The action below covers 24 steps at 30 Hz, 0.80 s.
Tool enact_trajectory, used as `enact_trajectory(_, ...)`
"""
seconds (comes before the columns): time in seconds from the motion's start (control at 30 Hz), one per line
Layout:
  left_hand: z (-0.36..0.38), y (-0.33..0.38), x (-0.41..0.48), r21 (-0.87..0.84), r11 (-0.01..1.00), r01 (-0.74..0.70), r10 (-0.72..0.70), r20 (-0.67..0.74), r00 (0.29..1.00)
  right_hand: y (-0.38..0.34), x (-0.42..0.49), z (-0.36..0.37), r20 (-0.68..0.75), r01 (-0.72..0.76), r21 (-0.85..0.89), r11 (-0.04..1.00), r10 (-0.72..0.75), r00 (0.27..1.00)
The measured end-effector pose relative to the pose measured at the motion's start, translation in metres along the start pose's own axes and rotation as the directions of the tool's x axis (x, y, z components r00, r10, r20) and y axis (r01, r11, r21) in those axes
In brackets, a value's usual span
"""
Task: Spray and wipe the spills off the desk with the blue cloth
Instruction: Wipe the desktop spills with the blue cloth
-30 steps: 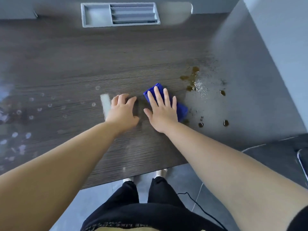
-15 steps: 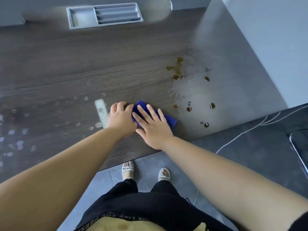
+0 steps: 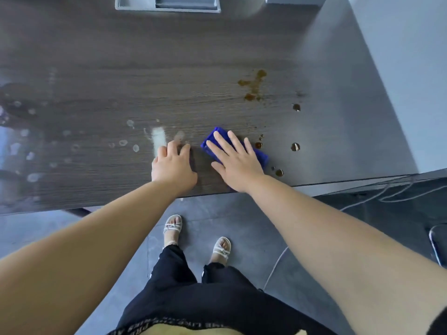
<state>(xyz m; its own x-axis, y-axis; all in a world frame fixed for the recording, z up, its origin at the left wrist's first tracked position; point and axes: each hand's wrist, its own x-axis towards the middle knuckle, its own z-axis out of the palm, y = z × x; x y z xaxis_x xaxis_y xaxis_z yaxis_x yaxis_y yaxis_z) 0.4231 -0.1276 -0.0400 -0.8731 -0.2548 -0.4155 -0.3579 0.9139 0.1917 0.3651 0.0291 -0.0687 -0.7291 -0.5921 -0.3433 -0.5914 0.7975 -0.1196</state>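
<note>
A person is standing at a dark wood-grain desk (image 3: 145,68), looking down at both bare arms. The right hand (image 3: 235,163) is pressing flat on a folded blue cloth (image 3: 262,157), its fingers straight and spread wide, not gripping. The left hand (image 3: 173,165) is resting just beside it on the bare wood, fingers slightly bent and holding nothing, apparently bracing.

The cloth is lying near the front edge of the desk, right of centre. Small brown drops (image 3: 295,146) are sitting just to its right, one almost touching it. A larger brown splotch (image 3: 252,84) is lying farther back. Pale wet marks (image 3: 135,148) are dotting the wood to the left.

The step in hand appears to be wiping. To do it well, the palm should probably be bearing down evenly while sweeping right over the near drops, then back toward the splotch. Drawing liquid inward, away from the front edge, would likely avoid drips onto the floor.

The cloth is folded into an oblong. Its long axis is running diagonally, one short end pointing back and left, the other pointing forward and right toward the drops.
</note>
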Motion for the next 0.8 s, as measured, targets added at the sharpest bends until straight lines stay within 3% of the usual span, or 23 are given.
enact_trajectory(0.07, 0.003, 0.004, -0.004, -0.003, 1.0, 0.02, -0.02, 0.008, 1.0, -0.007, 0.003, -0.001, 0.013, -0.152, 0.069, 0.986, 0.152, 0.988)
enact_trajectory(0.13, 0.007, 0.009, -0.006, -0.023, 0.999, 0.036, -0.036, 0.011, 0.999, -0.027, -0.003, 0.002, 0.022, -0.169, 0.071, 0.983, 0.168, 0.986)
enact_trajectory(0.23, 0.011, 0.009, -0.005, -0.043, 0.999, 0.022, -0.022, 0.012, 1.0, -0.024, -0.023, 0.011, 0.008, 0.101, -0.08, 0.992, -0.101, 0.995)
enact_trajectory(0.3, 0.011, 0.005, -0.005, -0.035, 0.999, 0.014, -0.012, 0.035, 0.999, 0.003, -0.021, 0.009, -0.005, 0.199, -0.142, 0.97, -0.202, 0.979)
enact_trajectory(0.4, 0.009, 0.002, -0.007, 0.003, 1.0, -0.003, 0.002, 0.068, 0.998, 0.03, -0.004, 0.004, -0.058, 0.081, -0.093, 0.992, -0.087, 0.995)
enact_trajectory(0.53, 0.012, 0.003, -0.006, 0.075, 0.997, -0.018, 0.01, 0.105, 0.994, -0.005, -0.012, 0.018, -0.132, -0.089, 0.041, 0.995, 0.093, 0.987)
enact_trajectory(0.7, 0.004, 0.007, -0.004, 0.125, 0.991, -0.036, 0.013, 0.174, 0.985, 0.004, -0.03, 0.024, -0.089, 0.221, -0.088, 0.971, -0.229, 0.969)
enact_trajectory(0.77, 0.001, 0.009, -0.003, 0.131, 0.991, -0.038, 0.014, 0.18, 0.984, 0.025, -0.018, 0.014, -0.075, 0.132, -0.077, 0.988, -0.138, 0.988)
enact_trajectory(0.8, 0.001, 0.011, -0.004, 0.135, 0.99, -0.035, 0.01, 0.182, 0.983, 0.031, -0.011, 0.009, -0.066, 0.021, -0.025, 0.999, -0.023, 0.998)
